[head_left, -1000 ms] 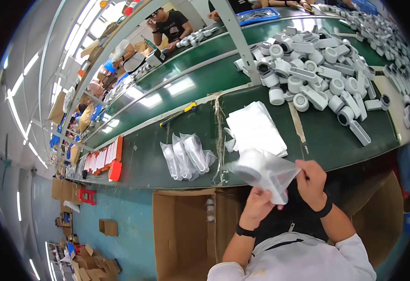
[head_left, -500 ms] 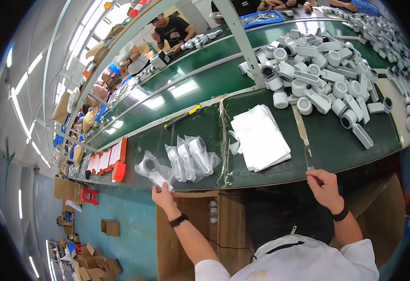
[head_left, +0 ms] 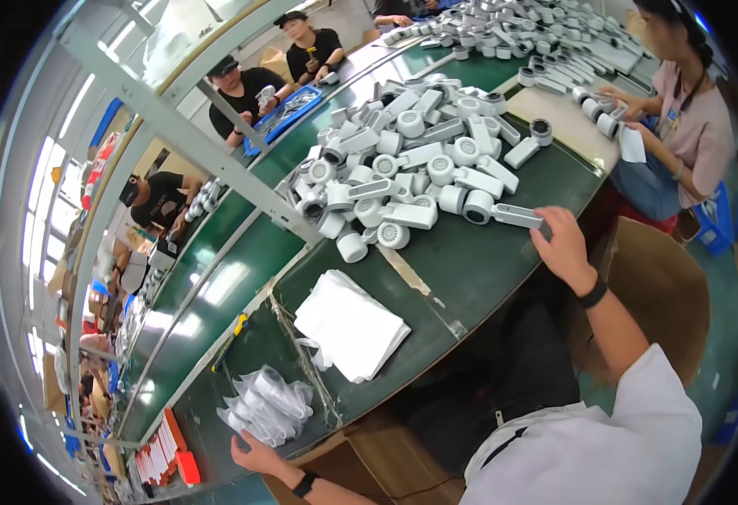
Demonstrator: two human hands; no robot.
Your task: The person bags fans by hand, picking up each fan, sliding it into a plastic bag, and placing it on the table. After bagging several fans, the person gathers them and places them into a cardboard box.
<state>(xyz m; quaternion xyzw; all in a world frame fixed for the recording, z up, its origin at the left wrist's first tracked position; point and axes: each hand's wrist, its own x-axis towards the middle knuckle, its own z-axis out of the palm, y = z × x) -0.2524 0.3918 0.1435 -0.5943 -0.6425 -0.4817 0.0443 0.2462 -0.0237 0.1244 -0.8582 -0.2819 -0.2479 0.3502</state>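
My right hand (head_left: 562, 244) pinches the handle end of a grey-white handheld fan (head_left: 516, 215), whose round head lies at the near right edge of a big heap of similar fans (head_left: 436, 160). By the table's front edge at lower left, my left hand (head_left: 255, 454) holds nothing, its fingers apart. Just beyond it lie several fans in clear plastic bags (head_left: 269, 404), bunched together. Between the bagged fans and the heap rests a stack of thin white bags or sheets (head_left: 350, 324) on the dark green table (head_left: 470, 278).
A yellow-and-black cutter knife (head_left: 231, 341) lies near the far table edge. Orange-and-white boxes (head_left: 167, 450) stand at far left. A metal frame post (head_left: 276, 206) rises beside the heap. Co-workers sit beyond the belt; a person in pink (head_left: 680, 135) handles fans at right. Cardboard boxes (head_left: 655, 295) stand below.
My left hand has let go of a bagged fan, which now lies with the others. My right hand has moved from the table edge to a fan by the heap. The view has swung right.
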